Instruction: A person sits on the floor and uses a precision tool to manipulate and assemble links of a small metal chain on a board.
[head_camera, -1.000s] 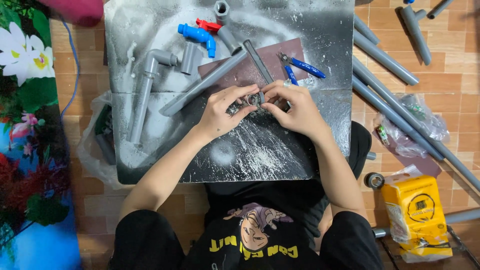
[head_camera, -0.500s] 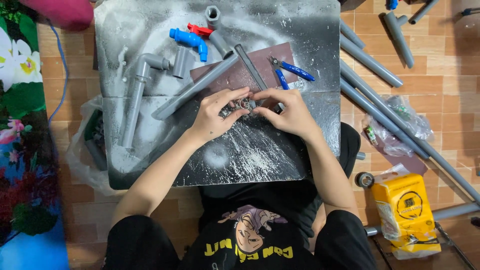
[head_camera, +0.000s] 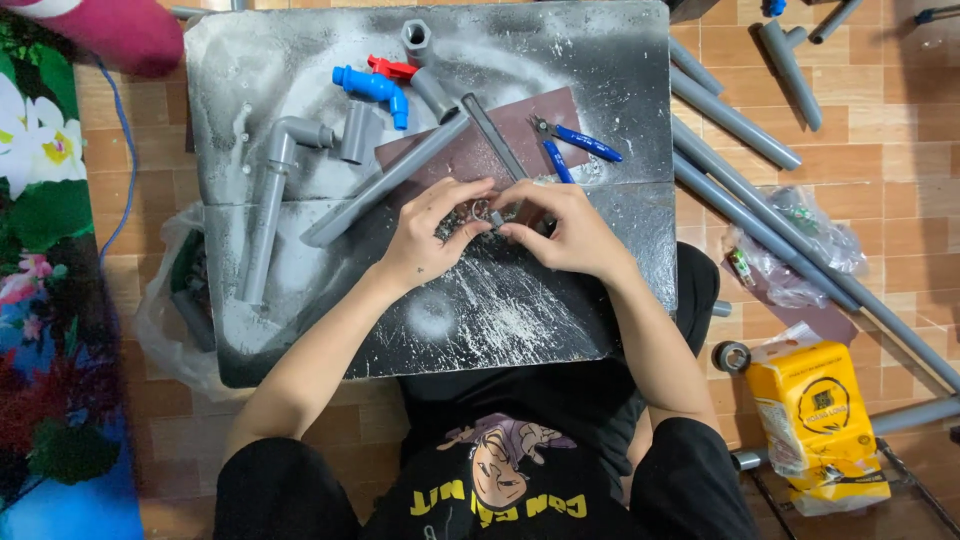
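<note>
My left hand (head_camera: 432, 232) and my right hand (head_camera: 562, 232) meet over the middle of a dark, dust-streaked board (head_camera: 560, 320). Between their fingertips they pinch a small metal ring-shaped part (head_camera: 487, 213); its exact kind is too small to tell. Just beyond my fingers lie a long grey pipe (head_camera: 385, 180) set diagonally and a thin metal strip (head_camera: 495, 135) on a brown sheet (head_camera: 500, 140). Blue-handled pliers (head_camera: 575, 143) rest to the right of the sheet.
A grey elbow pipe assembly (head_camera: 270, 190), a blue tap (head_camera: 372, 90), a red valve handle (head_camera: 390, 68) and a hex fitting (head_camera: 416, 36) lie on the board's far half. Long grey pipes (head_camera: 760, 225), a plastic bag (head_camera: 800, 240), a yellow packet (head_camera: 815, 420) and a tape roll (head_camera: 731, 356) sit on the tiled floor at right.
Both hands stay on the small part, with the fingers shifting slightly. The view has drifted a little.
</note>
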